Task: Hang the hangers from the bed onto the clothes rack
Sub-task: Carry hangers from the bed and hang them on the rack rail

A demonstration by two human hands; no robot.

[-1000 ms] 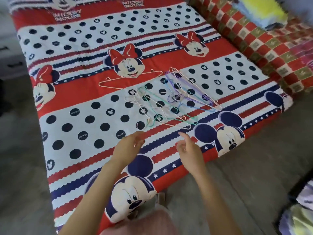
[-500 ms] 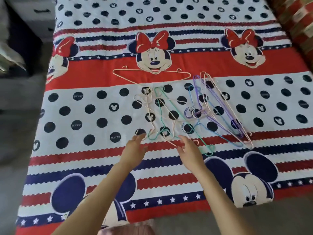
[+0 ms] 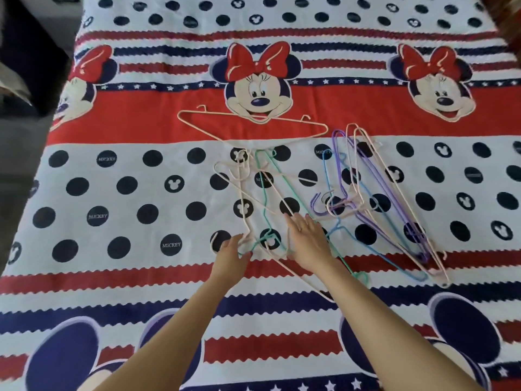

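Several thin plastic hangers lie tangled on the bed [image 3: 112,193], which has a red, white and blue cartoon-mouse cover. A pink hanger [image 3: 253,122] lies farthest away. A green hanger [image 3: 277,182] and pale pink ones cross in the middle. Purple hangers [image 3: 363,176], a blue hanger [image 3: 375,249] and more pink ones are bundled to the right. My left hand [image 3: 229,256] reaches the near end of the middle pile, fingers straight, tips at a pale hook. My right hand [image 3: 307,238] lies flat with fingers spread over the green and pink hangers. No clothes rack is in view.
A dark gap and grey floor [image 3: 17,165] border the bed on the left. A dark piece of furniture [image 3: 31,52] stands at the upper left. A brownish patterned cloth [image 3: 511,21] shows at the upper right corner.
The view has moved closer over the bed. Both hands have reached forward from the bed's near edge onto the middle pile of hangers.
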